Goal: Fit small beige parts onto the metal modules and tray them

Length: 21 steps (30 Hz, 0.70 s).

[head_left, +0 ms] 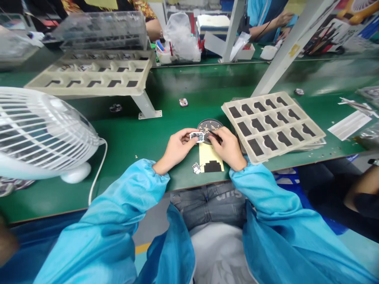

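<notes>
Between thumb and fingers my left hand (179, 146) grips a small white-framed electronic module (197, 137) with circuitry showing inside. My right hand (227, 146) is closed around a thin black pen-like tool (215, 136), whose kind I cannot make out. Just beyond both hands lies a round dark mesh dish (211, 121) scattered with tiny beige pieces. Below it is a yellow sheet (206, 152) bearing black stepped strips (212, 166). Small silvery parts (196, 168) lie beside the sheet, near my left wrist.
A white fan (44, 134) stands at the left, its cord on the green bench. A compartment tray (272, 124) with black pieces lies right; another tray (97, 75) sits on a raised stand. Single modules (183, 102) dot the bench. A co-worker's hands (284, 23) show across the bench.
</notes>
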### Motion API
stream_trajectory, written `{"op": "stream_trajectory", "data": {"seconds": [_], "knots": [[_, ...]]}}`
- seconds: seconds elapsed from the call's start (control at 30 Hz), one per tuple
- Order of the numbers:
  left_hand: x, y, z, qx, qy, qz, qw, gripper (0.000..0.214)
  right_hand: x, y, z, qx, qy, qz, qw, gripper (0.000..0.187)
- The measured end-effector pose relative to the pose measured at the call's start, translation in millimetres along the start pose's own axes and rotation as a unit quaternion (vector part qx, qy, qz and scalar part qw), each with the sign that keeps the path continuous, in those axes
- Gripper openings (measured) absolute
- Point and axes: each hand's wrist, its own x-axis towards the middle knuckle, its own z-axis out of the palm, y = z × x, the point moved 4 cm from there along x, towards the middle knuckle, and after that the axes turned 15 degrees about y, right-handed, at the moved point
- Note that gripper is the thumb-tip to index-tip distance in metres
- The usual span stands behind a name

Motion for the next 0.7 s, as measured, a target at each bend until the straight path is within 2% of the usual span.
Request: {"op": "stream_trajectory", "data": {"seconds": [0.13,0.2,0.3,0.4,0.47,0.57,0.63,0.7], "knots": [[-1.2,9.3,-1.5,0.119,0.017,0.138,0.983,0.025,1.6,-10.3,-1.4,0.092,0.037,-0.019,0.995,0.012],[-4.6,14.1,0.5,0.141,0.008,0.176,0.974,0.026,2.1,-13.7,-0.2,0.121,0.034,-0.033,0.992,0.012],[-9.3,17.4,2.4,0.157,0.005,0.195,0.968,0.026,2.0,-14.9,0.6,0.136,0.033,-0.043,0.989,0.012],[-3.2,11.0,-1.9,0.164,0.021,0.178,0.97,0.025,1.8,-14.5,-1.5,0.132,0.051,-0.035,0.989,0.012],[13.0,2.2,-10.4,0.175,0.046,0.156,0.971,0.027,1.6,-14.2,-2.8,0.125,0.06,-0.02,0.99,0.014],[57.2,-7.3,-27.5,0.222,0.083,0.154,0.959,0.03,-0.7,-15.6,-5.0,0.128,0.062,-0.007,0.99,0.017],[94.9,-8.0,-35.9,0.288,0.09,0.172,0.938,0.031,-4.8,-18.2,-7.5,0.137,0.057,-0.018,0.989,0.018],[132.7,-8.5,-40.1,0.394,0.083,0.156,0.902,0.036,-11.6,-20.8,-11.0,0.135,0.045,-0.036,0.989,0.02]]}}
